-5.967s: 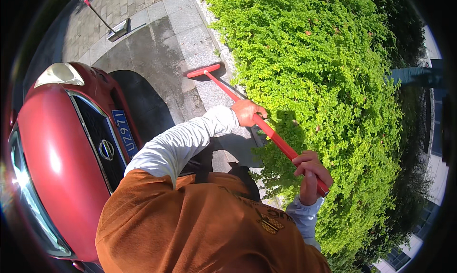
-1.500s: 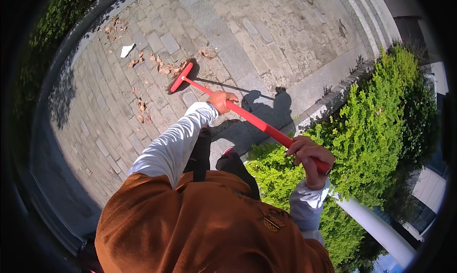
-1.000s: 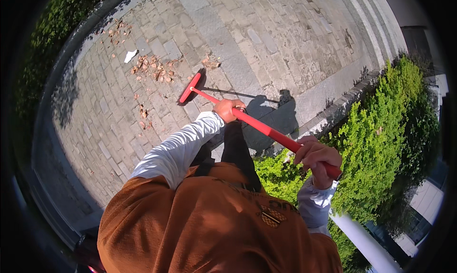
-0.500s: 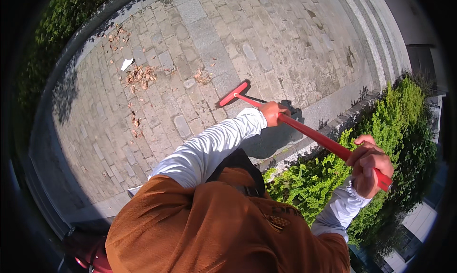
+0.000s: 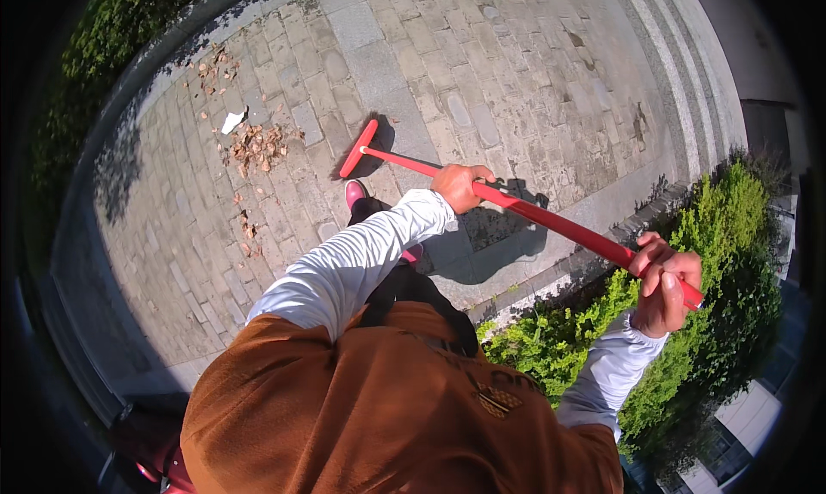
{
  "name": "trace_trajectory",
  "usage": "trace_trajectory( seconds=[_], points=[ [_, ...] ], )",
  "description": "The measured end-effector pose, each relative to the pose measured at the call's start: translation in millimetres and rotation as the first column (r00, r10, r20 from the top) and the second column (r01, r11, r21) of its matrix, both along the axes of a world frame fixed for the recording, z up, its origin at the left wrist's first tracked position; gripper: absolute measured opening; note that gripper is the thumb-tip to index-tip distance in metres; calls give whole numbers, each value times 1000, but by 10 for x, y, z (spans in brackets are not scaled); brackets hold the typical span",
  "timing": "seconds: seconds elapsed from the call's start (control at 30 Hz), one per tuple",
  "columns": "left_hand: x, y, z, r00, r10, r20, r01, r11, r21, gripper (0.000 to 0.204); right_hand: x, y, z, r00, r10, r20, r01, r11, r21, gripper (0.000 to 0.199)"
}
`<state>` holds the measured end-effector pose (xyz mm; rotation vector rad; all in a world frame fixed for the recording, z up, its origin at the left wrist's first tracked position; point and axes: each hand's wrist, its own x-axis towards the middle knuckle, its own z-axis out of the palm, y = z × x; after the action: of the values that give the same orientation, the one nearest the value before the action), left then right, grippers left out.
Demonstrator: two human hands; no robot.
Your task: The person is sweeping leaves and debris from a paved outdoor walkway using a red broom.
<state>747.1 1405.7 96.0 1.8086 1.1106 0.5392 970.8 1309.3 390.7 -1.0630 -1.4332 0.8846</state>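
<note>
A red broom (image 5: 559, 223) slants across my front, its handle running from upper left to lower right. My left hand (image 5: 460, 188) is closed round the middle of the handle. Near the top end, my right hand (image 5: 667, 286) is wrapped round the same handle. The broom's red head (image 5: 359, 149) is at the paving, with dark bristles along its left edge; whether they touch the stones I cannot tell. Left of it lies a pile of dry brown leaves (image 5: 258, 148), with a white scrap (image 5: 233, 120) just above the pile.
Brick-like paving (image 5: 508, 72) spreads ahead, with more leaves (image 5: 215, 71) at the far left. Stone steps (image 5: 667, 46) rise at the far right. A green shrub (image 5: 723, 236) borders the right, a dark hedge (image 5: 112, 42) the left. My pink shoe (image 5: 354, 193) is beside the broom head.
The broom head has moved left toward the leaf pile, with small leaf bits no longer visible where it now is. Both hands shifted slightly left, and my pink shoes have come into view.
</note>
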Motion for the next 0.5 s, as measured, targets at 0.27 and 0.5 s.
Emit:
trace_trajectory(
  seconds=[0.27, 0.5],
  points=[
    [-138, 1363, -179, 888, -211, 408, 169, 976, 137, 21, -961, 1530, 280, 925, 227, 305, -248, 968, 30, 11],
    [-2914, 1581, -1271, 970, 86, -228, -116, 986, -122, 20, -2145, 1862, -1214, 925, 372, -84, -378, 871, -313, 9]
  ],
)
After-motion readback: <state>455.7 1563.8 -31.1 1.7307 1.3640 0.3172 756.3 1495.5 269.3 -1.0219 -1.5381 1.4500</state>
